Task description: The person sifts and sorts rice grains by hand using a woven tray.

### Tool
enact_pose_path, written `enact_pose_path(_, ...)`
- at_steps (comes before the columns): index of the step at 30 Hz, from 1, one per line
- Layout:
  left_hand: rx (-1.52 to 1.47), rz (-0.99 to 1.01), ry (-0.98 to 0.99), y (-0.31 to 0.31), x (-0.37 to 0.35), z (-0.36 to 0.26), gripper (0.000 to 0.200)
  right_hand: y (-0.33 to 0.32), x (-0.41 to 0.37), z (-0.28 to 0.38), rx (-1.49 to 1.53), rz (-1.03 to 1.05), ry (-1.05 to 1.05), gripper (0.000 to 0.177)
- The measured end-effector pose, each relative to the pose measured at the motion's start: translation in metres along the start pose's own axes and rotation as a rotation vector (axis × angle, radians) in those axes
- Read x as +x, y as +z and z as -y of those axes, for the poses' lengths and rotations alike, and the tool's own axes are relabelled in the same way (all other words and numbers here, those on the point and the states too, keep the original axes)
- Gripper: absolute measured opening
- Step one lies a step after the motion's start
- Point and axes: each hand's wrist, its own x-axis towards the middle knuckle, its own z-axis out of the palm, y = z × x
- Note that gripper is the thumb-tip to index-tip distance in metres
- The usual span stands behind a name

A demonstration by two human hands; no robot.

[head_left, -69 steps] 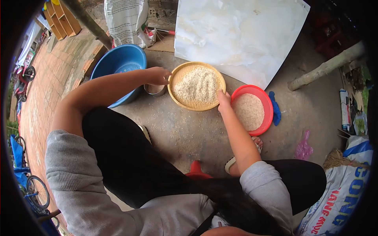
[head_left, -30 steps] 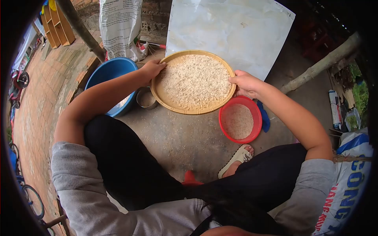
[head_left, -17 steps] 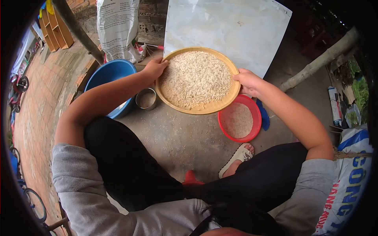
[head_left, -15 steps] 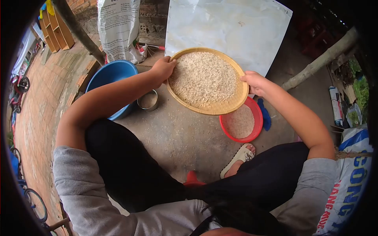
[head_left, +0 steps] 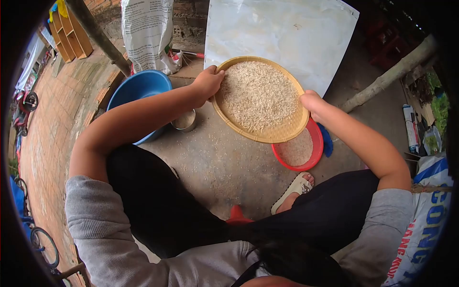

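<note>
Fingers [head_left: 216,77] of the left hand [head_left: 206,85] and right hand [head_left: 313,101] were curled shut on opposite rims of the rice tray [head_left: 260,98]. It had risen off the floor [head_left: 224,162] and slid rightward, overhanging the red bowl [head_left: 306,152], so the shaking appeared under way.

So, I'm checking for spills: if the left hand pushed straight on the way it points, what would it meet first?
The woven tray itself: the left hand grips its rim and points across it, so the rice comes next. Depth beyond that is unclear.
</note>
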Motion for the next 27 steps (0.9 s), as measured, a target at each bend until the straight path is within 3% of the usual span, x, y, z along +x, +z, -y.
enact_pose_path(2,-0.081,0.051,0.039,-0.015,0.026,0.03,0.034,0.01,0.017,-0.018,-0.069,-0.074,-0.161,0.033)
enact_pose_path(3,-0.2,0.154,-0.049,-0.029,0.017,0.032,0.034,0.017,0.003,-0.007,-0.074,-0.075,-0.161,0.033)
enact_pose_path(5,-0.241,0.127,-0.09,-0.038,0.023,0.054,0.034,0.04,-0.037,0.027,-0.082,0.117,-0.01,0.027)
enact_pose_path(6,-0.233,0.124,-0.092,-0.037,0.022,0.052,0.034,0.036,-0.031,0.024,-0.06,0.103,-0.029,0.027)
enact_pose_path(8,0.056,-0.019,0.036,-0.021,0.018,0.04,0.035,0.009,-0.008,0.01,-0.023,0.124,-0.063,0.027)
enact_pose_path(10,0.092,-0.031,0.013,-0.003,-0.009,0.001,0.033,0.004,0.0,0.007,-0.002,0.143,-0.107,0.027)
enact_pose_path(12,0.133,-0.012,-0.006,-0.004,-0.018,-0.015,0.027,0.004,-0.005,0.009,-0.03,-0.036,-0.026,0.026)
enact_pose_path(13,-0.001,-0.046,0.012,-0.008,-0.006,-0.003,0.024,0.009,-0.006,0.006,-0.042,-0.038,-0.025,0.026)
enact_pose_path(15,-0.037,0.07,-0.015,-0.033,0.012,0.024,0.026,0.031,-0.008,-0.001,-0.06,-0.034,-0.222,0.021)
enact_pose_path(16,-0.137,0.157,-0.022,-0.043,0.028,0.05,0.03,0.034,-0.024,0.015,-0.107,0.229,-0.126,0.022)
enact_pose_path(17,-0.127,0.155,-0.019,-0.04,0.031,0.056,0.03,0.035,-0.021,0.015,-0.099,0.23,-0.132,0.022)
enact_pose_path(20,0.173,-0.065,0.028,-0.022,0.023,0.052,0.031,0.023,0.012,-0.006,0.01,0.067,-0.089,0.026)
enact_pose_path(22,0.11,-0.032,-0.05,0.0,-0.007,0.008,0.033,0.002,0.023,-0.006,0.037,0.029,-0.023,0.028)
enact_pose_path(25,0.104,-0.027,-0.045,0.001,0.002,0.012,0.032,0.012,0.009,-0.002,0.056,-0.052,0.052,0.032)
enact_pose_path(27,-0.018,0.038,-0.025,-0.023,0.021,0.037,0.03,0.031,-0.005,0.002,-0.043,-0.07,-0.17,0.032)
